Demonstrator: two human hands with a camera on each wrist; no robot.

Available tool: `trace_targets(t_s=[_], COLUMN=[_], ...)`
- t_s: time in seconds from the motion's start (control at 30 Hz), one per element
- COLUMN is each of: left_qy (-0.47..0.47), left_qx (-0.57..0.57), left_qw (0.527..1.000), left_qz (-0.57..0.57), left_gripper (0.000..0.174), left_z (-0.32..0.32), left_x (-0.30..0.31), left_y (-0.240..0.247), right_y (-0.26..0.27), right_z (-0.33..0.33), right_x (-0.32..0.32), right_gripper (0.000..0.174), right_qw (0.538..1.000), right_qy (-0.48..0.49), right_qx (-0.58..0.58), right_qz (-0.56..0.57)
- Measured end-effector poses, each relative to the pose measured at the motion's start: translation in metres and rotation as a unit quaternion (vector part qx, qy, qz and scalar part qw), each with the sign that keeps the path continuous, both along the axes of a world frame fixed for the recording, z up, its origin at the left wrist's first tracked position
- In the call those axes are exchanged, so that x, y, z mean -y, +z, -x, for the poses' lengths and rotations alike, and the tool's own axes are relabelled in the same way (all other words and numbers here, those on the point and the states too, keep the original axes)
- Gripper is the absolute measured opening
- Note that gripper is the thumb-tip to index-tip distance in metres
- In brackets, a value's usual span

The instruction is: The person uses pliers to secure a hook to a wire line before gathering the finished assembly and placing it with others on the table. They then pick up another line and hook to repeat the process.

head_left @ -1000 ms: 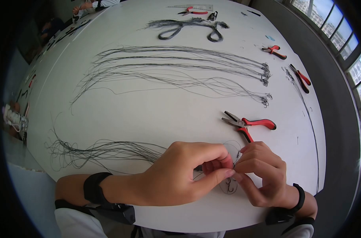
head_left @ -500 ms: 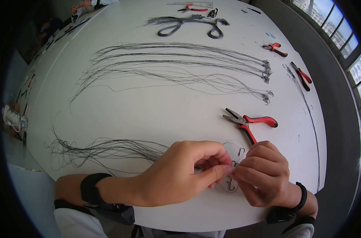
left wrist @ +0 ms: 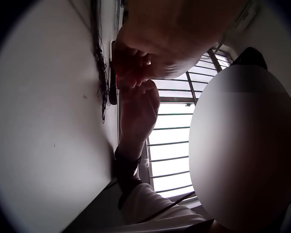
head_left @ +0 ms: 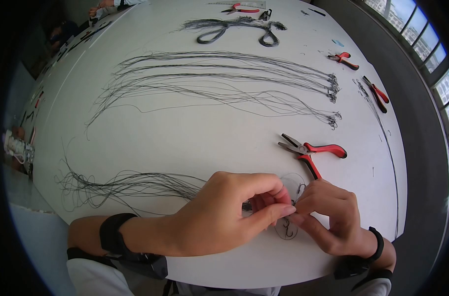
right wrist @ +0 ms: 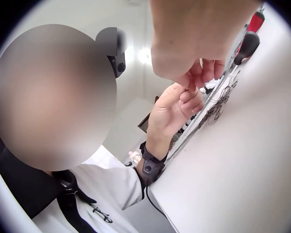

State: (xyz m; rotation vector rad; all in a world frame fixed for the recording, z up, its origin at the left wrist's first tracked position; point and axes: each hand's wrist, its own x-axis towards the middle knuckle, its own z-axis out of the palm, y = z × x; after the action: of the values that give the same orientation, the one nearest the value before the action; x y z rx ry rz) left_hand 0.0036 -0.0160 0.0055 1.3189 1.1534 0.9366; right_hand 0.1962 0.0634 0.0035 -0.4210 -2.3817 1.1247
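Note:
In the head view, my left hand and right hand meet at their fingertips near the table's front edge. Thumb and forefinger of each pinch a thin fishing line, mostly covered by the fingers. Dark fish hooks and a loose loop of line show just beside and below the fingertips. From under the left hand a bundle of dark fishing lines spreads leftward over the table. The right wrist view shows several hooks lying on the table beneath both hands.
Pliers with red handles lie just beyond my right hand. Farther back are rows of hooked lines, tied coils of line, and more pliers by the right edge. Another person's hands are at the far left.
My right fingers shift at the pinch point: they fold in closer, then the thumb comes out straighter beneath. The left hand stays nearly in place. The head view has tilted slightly.

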Motion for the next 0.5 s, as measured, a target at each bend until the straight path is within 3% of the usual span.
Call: trace_targets(t_s=[0.2,0.37,0.43,0.5], left_qy=[-0.005,0.011,0.006,0.003], left_qx=[0.009,0.034,-0.008,-0.032], left_qw=[0.999,0.996,0.992,0.989], left_qz=[-0.041,-0.084,-0.124,-0.145], left_gripper=[0.006,0.005,0.006,0.006], left_z=[0.001,0.0,0.0,0.001], left_x=[-0.001,-0.001,0.0,0.0], left_y=[0.001,-0.001,0.004,0.009], right_y=[0.002,0.002,0.002,0.002], right_z=[-0.001,-0.003,-0.003,-0.003], right_x=[0.0,-0.001,-0.001,-0.002], right_gripper=[0.005,0.005,0.004,0.005], right_qw=[0.992,0.994,0.995,0.999], right_qy=[-0.002,-0.003,-0.008,-0.013], right_qx=[0.009,-0.009,-0.024,-0.052], right_qz=[0.124,0.109,0.096,0.009])
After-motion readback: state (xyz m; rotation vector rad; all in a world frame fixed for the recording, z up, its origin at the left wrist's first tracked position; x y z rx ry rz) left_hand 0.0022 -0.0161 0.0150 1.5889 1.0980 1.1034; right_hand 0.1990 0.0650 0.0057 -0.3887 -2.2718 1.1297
